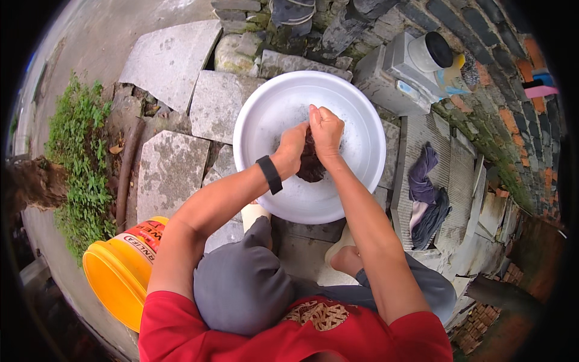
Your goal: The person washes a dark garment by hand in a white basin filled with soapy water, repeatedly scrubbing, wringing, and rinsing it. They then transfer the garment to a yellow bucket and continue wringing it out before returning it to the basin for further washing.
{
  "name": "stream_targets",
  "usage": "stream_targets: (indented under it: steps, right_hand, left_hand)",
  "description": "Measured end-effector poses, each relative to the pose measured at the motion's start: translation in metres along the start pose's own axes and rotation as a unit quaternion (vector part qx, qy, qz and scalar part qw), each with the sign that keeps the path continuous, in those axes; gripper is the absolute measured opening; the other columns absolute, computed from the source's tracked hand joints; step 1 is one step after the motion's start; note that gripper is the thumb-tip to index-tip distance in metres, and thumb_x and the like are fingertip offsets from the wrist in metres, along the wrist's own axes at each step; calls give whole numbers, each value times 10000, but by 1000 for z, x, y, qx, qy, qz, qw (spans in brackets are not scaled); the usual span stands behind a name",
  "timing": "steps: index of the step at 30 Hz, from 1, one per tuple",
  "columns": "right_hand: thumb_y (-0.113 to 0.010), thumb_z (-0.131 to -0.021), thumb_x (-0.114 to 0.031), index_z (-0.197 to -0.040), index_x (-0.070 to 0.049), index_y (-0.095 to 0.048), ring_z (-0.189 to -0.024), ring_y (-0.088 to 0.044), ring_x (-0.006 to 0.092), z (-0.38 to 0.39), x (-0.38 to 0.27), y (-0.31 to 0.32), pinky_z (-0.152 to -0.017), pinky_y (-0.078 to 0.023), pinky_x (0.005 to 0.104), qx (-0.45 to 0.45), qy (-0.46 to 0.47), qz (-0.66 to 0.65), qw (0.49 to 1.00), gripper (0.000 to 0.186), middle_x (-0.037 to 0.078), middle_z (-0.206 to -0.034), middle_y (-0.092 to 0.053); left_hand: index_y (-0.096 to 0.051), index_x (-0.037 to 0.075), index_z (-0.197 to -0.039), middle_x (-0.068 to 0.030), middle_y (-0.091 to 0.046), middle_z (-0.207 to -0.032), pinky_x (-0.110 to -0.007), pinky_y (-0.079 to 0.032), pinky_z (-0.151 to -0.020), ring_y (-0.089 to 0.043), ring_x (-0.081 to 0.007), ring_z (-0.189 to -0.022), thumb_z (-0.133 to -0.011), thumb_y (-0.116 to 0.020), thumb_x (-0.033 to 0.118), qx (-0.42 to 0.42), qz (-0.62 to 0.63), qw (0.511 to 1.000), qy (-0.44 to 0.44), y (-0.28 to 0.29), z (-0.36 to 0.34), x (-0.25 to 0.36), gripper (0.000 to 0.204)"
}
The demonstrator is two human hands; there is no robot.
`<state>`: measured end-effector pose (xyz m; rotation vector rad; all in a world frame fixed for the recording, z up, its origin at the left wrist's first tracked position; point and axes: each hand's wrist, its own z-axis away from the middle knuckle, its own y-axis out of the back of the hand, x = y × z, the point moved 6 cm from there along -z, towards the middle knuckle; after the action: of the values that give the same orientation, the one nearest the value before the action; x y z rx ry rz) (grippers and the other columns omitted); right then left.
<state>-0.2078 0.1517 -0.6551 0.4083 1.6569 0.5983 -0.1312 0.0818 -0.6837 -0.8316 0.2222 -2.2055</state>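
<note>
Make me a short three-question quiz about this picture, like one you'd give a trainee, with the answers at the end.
1. What do the left hand and the right hand grip together over the white basin?

2. True or false: the black wristband is on the person's left wrist.

3. Which of these lies on the ribbed slab at the person's right?
A) a yellow bucket
B) dark garments
C) a green plant

Key:
1. A bunched dark brown bundle; it looks like cloth, though the hands partly hide it.
2. True.
3. B.
</note>
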Motion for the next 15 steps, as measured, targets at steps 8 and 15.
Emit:
stream_targets:
  steps: [8, 15]
  right_hand:
    - [-544, -869, -258, -662, 11, -496, -460, -446, 255, -9, 5, -2, -480, -374, 377, -100, -20, -33, 994, 342, 171, -556, -472]
    - [-612, -829, -244, -850, -29, -543, -760, -489, 97, -2, -29, 11, -705, -414, 257, -382, -11, -195, 903, 227, 21, -818, -530]
  left_hand:
    - [-591, -2, -926, -75, -604, -840, -307, -468, -690, -573, -166, -749, -864, -556, 396, -67, -35, 997, -5, 11, 14, 31, 404]
    - [-642, -12, -892, -169, -649, -830, -318, -474, -726, -625, -266, -783, -739, -660, 367, -187, -673, 631, -337, -1, 30, 51, 408]
